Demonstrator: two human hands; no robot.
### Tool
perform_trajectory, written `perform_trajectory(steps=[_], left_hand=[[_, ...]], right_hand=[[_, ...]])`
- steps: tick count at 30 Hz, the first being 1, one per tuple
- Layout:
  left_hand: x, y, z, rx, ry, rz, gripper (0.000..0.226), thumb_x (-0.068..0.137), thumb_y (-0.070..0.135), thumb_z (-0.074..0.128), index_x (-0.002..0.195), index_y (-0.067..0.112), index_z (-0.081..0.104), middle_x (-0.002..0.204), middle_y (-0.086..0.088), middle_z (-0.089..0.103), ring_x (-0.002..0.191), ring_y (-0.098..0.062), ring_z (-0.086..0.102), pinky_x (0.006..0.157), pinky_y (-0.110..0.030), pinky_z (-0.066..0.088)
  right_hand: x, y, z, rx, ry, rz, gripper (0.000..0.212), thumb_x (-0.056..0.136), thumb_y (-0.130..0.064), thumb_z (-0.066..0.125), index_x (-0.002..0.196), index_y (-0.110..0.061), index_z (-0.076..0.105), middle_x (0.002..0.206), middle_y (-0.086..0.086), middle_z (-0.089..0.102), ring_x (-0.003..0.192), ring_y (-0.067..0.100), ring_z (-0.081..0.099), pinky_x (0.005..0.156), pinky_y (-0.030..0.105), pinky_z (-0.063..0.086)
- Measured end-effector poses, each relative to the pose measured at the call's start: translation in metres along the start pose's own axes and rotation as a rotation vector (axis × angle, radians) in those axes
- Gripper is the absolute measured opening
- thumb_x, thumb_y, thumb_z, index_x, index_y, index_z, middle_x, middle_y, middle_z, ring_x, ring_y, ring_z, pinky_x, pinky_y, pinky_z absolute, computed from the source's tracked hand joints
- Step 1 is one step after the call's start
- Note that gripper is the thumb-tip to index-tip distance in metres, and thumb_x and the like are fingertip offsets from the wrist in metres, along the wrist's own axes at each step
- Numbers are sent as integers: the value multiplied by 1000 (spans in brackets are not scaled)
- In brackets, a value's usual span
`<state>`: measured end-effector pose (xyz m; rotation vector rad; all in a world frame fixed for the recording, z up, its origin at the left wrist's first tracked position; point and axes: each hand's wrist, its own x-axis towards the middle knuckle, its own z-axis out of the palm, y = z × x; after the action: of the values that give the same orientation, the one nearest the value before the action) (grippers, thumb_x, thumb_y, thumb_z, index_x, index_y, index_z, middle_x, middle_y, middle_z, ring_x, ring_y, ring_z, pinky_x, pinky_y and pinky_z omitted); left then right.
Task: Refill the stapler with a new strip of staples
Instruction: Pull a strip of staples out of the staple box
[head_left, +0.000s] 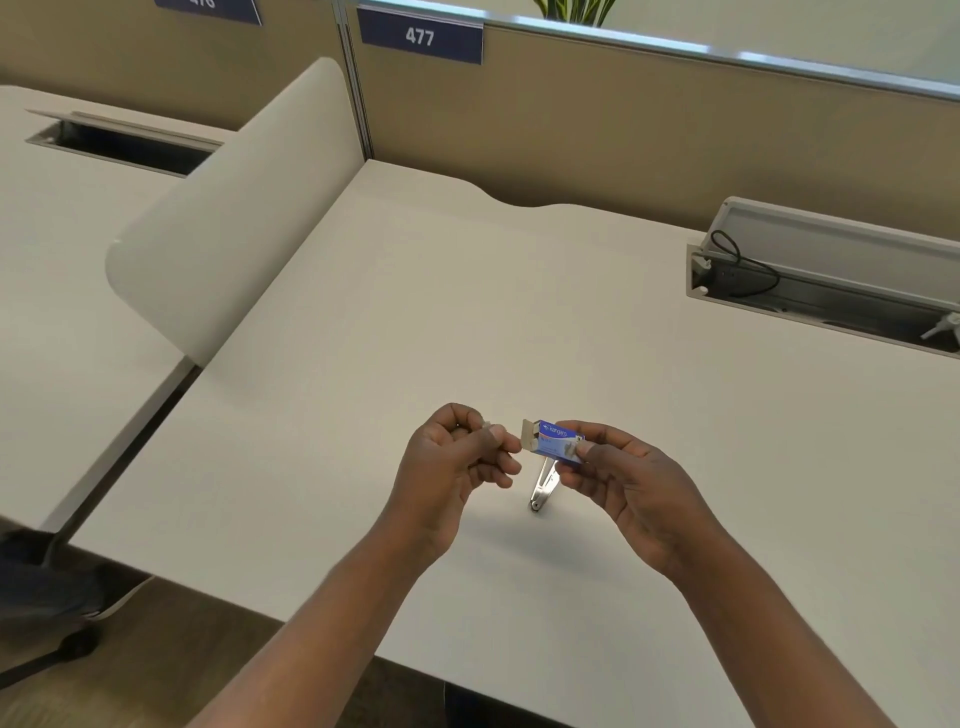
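Above the white desk (467, 312), the right hand (623, 478) pinches a blue Kangaro staple box (557, 441), its end flap open toward the left hand (457, 457), whose fingertips close on something small and pale (too small to identify). Directly under the box lies the metal stapler (543, 491).

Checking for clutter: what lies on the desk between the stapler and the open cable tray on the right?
Nothing: in the head view the desk is bare between the stapler and the cable tray.
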<state>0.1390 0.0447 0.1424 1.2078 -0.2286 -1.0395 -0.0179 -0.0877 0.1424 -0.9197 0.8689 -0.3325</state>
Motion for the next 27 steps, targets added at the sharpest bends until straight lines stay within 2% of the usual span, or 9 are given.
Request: perform_trajectory(steps=[2,4,6,11,18,23,27], left_hand=[[-1,-2,0,5,-2,12,11,96,-5,59,100,4,54,83,-21,72,64,-27,69,60,-31,56],[-1,-3,0,-10,-14,12,17,97,-4,59,113,1,56,89,-21,75,68,-27,71,64,-32,58],[-2,-4,-1,-24,-45,5,20,98,-3,58,118,0,58,97,-21,77,71,-27,72,68,-32,60],[0,-4,-6,-94,-87,-40,17,99,-2,53,115,-1,60,105,-25,75,74,-26,72,71,-31,60],[2,-4,-6,-166,-57,-129,12,100,6,53,94,4,62,86,-19,71,65,-24,67,60,-30,57],[2,-5,-3,-60,-100,-211,10,100,11,55,95,5,61,73,-9,57,58,-22,54,52,-30,45],[3,-9,1,124,-110,-177,13,98,20,65,90,10,63,67,-2,51,52,-16,45,49,-25,35]], right_hand=[[0,0,0,3,6,-1,23,95,2,55,113,1,71,110,20,75,78,24,68,83,32,60],[-1,0,0,4,6,-3,23,96,2,55,113,1,71,110,20,75,78,24,68,82,31,61],[-2,0,-1,5,7,-6,23,96,2,54,112,0,71,109,20,75,78,25,67,80,30,62],[-2,-1,-2,9,13,-13,24,97,2,54,113,1,71,108,20,76,77,24,68,76,28,61],[-4,1,0,18,11,-15,24,97,2,54,113,2,71,106,20,75,76,24,67,76,28,61],[-4,2,3,-27,-5,-19,23,97,2,53,111,-1,72,107,19,76,79,24,67,79,29,61],[-4,3,6,-92,-30,-43,24,97,1,54,113,-1,71,105,17,75,80,25,65,82,31,59]])
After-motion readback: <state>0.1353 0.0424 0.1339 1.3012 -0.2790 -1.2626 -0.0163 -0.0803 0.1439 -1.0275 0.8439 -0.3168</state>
